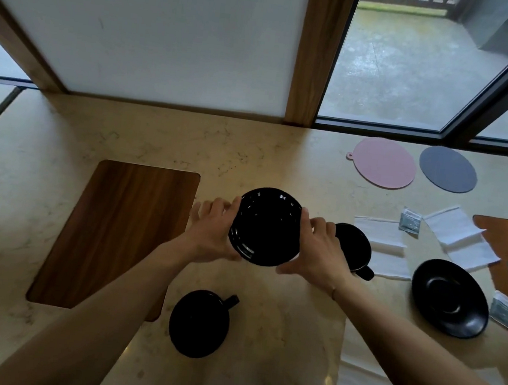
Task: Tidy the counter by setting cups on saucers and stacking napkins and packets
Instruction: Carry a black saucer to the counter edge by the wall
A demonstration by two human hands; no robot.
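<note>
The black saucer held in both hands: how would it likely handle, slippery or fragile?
The saucer looks glossy, so probably slippery; the left hand and right hand hold opposite rims. It looks stiff, likely ceramic, so breakable if dropped.

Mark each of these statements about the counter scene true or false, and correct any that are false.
1. Both hands hold one black saucer by its edges. True: the left hand and the right hand grip opposite sides.
2. The cup nearest the camera already sits on a saucer. False: it stands on the bare counter.
3. A second saucer lies empty to the right. True.
4. The pink round mat lies on top of the grey round mat. False: they lie side by side, apart.
5. The napkins form one neat stack. False: they lie spread about.
</note>
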